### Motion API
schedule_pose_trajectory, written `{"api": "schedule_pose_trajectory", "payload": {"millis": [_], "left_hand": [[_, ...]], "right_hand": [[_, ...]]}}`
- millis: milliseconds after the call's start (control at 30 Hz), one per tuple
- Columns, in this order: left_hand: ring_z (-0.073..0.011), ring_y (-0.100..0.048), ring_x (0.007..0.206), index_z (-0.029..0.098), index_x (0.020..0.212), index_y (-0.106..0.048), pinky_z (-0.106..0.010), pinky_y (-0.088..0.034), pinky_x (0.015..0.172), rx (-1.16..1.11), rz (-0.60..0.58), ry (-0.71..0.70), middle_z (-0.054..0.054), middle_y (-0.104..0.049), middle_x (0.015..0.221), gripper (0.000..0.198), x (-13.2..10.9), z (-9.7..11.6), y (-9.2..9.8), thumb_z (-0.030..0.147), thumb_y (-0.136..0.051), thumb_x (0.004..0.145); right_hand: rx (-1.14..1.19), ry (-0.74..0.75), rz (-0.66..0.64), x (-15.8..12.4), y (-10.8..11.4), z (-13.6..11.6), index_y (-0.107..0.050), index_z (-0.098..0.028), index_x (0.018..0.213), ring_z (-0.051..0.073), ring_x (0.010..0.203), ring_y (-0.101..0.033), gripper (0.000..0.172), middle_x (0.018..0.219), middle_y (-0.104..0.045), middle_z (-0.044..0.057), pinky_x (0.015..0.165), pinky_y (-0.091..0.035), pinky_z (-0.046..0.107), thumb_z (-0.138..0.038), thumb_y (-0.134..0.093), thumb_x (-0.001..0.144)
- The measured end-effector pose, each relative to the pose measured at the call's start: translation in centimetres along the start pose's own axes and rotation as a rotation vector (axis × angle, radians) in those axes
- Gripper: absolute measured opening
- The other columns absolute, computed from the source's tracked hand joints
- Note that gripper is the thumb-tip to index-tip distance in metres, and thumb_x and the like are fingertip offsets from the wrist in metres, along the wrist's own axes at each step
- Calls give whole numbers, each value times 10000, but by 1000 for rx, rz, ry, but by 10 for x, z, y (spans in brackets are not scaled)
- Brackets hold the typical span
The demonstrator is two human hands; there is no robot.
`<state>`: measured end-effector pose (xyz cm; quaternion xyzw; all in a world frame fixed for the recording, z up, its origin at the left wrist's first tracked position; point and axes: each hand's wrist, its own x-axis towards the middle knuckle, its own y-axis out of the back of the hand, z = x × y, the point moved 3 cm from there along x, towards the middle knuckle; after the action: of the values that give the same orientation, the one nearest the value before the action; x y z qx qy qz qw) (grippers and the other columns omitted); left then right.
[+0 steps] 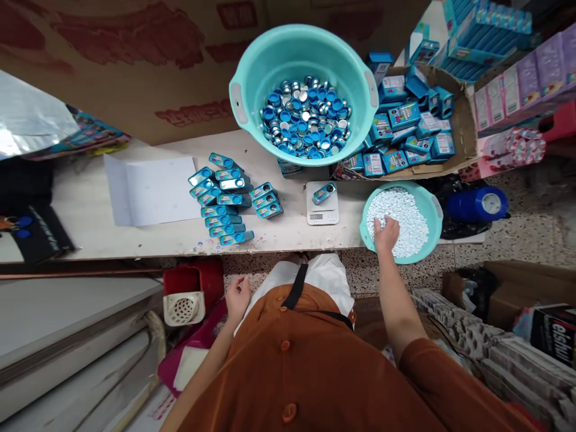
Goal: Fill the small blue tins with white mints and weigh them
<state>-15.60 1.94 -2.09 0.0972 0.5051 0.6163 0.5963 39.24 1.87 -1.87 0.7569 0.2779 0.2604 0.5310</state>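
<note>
My right hand (386, 233) is in the turquoise basin (434, 239) on the right, its fingers curled down on the small white tablets (408, 217). Any tablets between the fingertips are too small to make out. My left hand (238, 295) hangs beside my lap below the table edge, fingers loosely bent and slightly apart, holding nothing. A blue tin (324, 192) with a round opening lies on the white digital scale (323, 217), left of the basin. Several more blue tins (231, 200) stand grouped on the table to the left, some with dark open holes.
A large turquoise tub (252, 72) holds blue and silver caps (310, 117) behind the scale. Beside it, a cardboard box (465, 120) is piled with blue tins. White paper (157, 192) lies at left. A blue round container (477, 204) sits right of the basin.
</note>
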Motion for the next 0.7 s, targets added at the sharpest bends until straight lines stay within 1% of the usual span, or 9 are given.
{"api": "schedule_pose_trajectory", "payload": {"millis": [100, 200, 300, 433, 500, 567, 633, 700], "left_hand": [[-239, -627, 865, 182, 917, -665, -341, -479, 806, 6, 5, -65, -81, -695, 924, 416, 7, 9, 2, 527, -469, 792], [-251, -625, 894, 185, 917, -665, -352, -475, 832, 2, -13, -104, -89, -695, 940, 414, 15, 11, 2, 529, -471, 793], [-252, -628, 892, 179, 927, -662, -354, -481, 827, -24, -29, -138, -100, -696, 957, 428, 23, 10, 0, 533, -460, 797], [-246, -634, 868, 179, 928, -667, -349, -491, 799, -38, -30, -180, -100, -700, 946, 431, 34, 9, -2, 533, -458, 796], [-246, -635, 855, 176, 922, -669, -346, -496, 782, -48, -39, -191, -101, -702, 932, 435, 38, 9, -3, 534, -461, 792], [-244, -637, 842, 173, 922, -669, -344, -496, 777, -58, -67, -192, -100, -703, 914, 434, 40, 9, -4, 533, -467, 787], [-243, -637, 836, 173, 922, -666, -347, -492, 789, -65, -94, -182, -96, -704, 899, 429, 40, 8, -7, 530, -473, 782], [-242, -637, 839, 174, 915, -663, -347, -488, 796, -79, -112, -165, -92, -703, 892, 428, 40, 6, -10, 532, -473, 776]], "right_hand": [[13, -27, -77, 7, -2, 1, -564, -169, 952, 218, 898, -500, 376, 954, -584, 109, 785, -365, 328, -500, -393, 905], [21, -87, -124, 16, 2, 4, -572, -192, 854, 175, 760, -485, 340, 846, -586, 55, 678, -323, 281, -482, -404, 907], [41, -193, -76, 23, 13, 10, -588, -187, 763, 156, 682, -464, 351, 764, -592, 46, 630, -292, 271, -472, -430, 894], [174, -418, 50, 31, 29, 22, -563, -185, 626, 164, 634, -470, 374, 622, -567, 36, 613, -312, 279, -420, -425, 883], [319, -537, 91, 33, 35, 27, -532, -191, 590, 159, 595, -469, 366, 549, -524, 12, 585, -329, 272, -408, -440, 869], [536, -713, 106, 33, 39, 29, -473, -205, 574, 134, 509, -427, 373, 482, -447, -27, 514, -321, 252, -419, -428, 876], [825, -909, 66, 31, 41, 28, -390, -219, 580, 98, 416, -344, 392, 445, -360, -68, 430, -275, 218, -441, -380, 903], [1130, -1023, -25, 30, 44, 18, -322, -222, 598, 68, 361, -272, 402, 440, -308, -94, 370, -216, 181, -451, -330, 929]]}}
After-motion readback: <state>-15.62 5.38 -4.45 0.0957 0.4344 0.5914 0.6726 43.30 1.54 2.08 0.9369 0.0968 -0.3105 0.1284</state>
